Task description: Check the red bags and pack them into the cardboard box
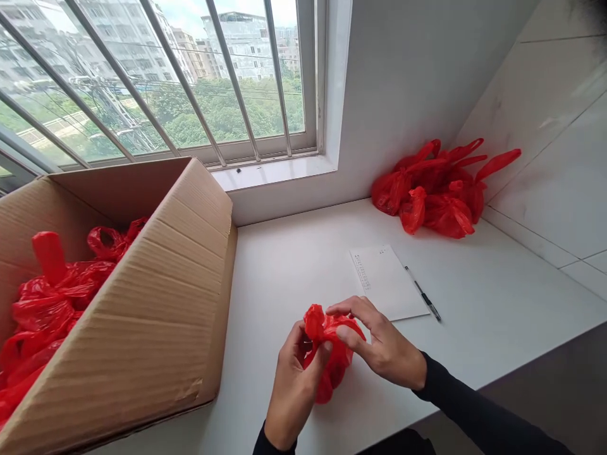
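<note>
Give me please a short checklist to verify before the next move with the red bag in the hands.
1. Both hands on the red bag: ok, left hand and right hand pinch its top.
2. Bag above the white counter: ok.
3. Knot finished: cannot tell, fingers cover it.
4. Cardboard box open, red bags inside: ok.
5. Paper sheet and pen apart from the hands: ok.
6. Pile of red bags in the corner, out of the way: ok.

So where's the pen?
In the head view, the pen lies on the white counter, right of centre, along the right edge of the sheet of paper, between the pile of red bags and the right hand.
</note>
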Demonstrator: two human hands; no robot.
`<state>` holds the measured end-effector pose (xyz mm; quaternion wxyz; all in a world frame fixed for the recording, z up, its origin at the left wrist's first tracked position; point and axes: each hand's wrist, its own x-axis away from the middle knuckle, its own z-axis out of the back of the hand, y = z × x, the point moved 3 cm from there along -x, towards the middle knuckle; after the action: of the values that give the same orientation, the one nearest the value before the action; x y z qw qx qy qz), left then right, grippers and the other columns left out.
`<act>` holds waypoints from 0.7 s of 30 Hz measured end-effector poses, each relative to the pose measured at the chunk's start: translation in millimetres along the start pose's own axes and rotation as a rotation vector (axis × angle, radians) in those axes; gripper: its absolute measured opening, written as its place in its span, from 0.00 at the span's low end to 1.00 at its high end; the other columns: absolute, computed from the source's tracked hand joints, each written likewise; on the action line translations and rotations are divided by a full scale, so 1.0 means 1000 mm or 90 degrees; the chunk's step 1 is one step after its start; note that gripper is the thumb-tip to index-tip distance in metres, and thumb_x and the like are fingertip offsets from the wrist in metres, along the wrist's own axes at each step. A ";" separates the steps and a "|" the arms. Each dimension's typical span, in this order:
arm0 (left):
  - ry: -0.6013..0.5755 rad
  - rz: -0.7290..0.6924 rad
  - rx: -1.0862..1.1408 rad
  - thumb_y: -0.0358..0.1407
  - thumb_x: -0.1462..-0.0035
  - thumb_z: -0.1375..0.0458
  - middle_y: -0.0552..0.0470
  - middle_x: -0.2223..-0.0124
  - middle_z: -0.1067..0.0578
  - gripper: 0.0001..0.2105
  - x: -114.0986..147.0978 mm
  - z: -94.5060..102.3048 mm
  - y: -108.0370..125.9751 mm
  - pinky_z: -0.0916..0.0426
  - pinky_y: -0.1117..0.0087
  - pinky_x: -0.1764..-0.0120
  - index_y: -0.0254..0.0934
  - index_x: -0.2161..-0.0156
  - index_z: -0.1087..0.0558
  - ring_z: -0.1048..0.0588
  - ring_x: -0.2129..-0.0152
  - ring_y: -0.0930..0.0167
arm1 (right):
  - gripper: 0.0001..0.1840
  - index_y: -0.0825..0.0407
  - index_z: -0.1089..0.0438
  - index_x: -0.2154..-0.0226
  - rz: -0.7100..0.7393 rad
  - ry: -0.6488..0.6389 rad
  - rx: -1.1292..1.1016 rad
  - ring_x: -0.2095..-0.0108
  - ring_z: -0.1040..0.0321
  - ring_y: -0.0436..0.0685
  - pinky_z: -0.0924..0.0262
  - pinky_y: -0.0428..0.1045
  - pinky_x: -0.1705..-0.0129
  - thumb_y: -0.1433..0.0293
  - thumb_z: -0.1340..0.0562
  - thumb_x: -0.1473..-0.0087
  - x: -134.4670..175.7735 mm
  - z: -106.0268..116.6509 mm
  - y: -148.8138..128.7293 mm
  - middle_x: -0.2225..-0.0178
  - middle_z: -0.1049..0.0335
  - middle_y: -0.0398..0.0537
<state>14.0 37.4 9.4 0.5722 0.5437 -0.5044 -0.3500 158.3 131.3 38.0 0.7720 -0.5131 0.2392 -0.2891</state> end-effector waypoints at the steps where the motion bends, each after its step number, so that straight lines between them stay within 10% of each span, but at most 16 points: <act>1: 0.000 -0.003 -0.009 0.41 0.38 0.40 0.48 0.49 0.26 0.14 0.001 -0.002 0.003 0.31 0.67 0.55 0.41 0.49 0.32 0.27 0.57 0.66 | 0.14 0.42 0.30 0.50 0.018 -0.011 0.016 0.49 0.38 0.58 0.42 0.58 0.44 0.67 0.40 0.38 -0.002 -0.002 -0.002 0.52 0.32 0.46; 8: 0.068 0.008 -0.114 0.39 0.40 0.39 0.51 0.55 0.26 0.16 0.004 -0.001 0.001 0.30 0.67 0.55 0.43 0.47 0.33 0.26 0.59 0.69 | 0.09 0.44 0.29 0.62 0.031 -0.025 -0.035 0.51 0.37 0.58 0.39 0.56 0.48 0.75 0.36 0.44 -0.005 -0.004 -0.005 0.55 0.33 0.46; 21: 0.069 0.025 -0.092 0.39 0.39 0.41 0.53 0.64 0.23 0.07 0.004 0.003 -0.006 0.30 0.69 0.62 0.40 0.58 0.28 0.24 0.68 0.69 | 0.08 0.47 0.33 0.64 -0.060 0.117 -0.312 0.63 0.36 0.52 0.37 0.48 0.60 0.60 0.36 0.39 0.004 0.010 0.007 0.63 0.37 0.43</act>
<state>13.0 31.9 4.2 0.6429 0.5093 -0.4568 -0.3444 168.6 137.3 34.6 0.5857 -0.6667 0.3468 -0.3037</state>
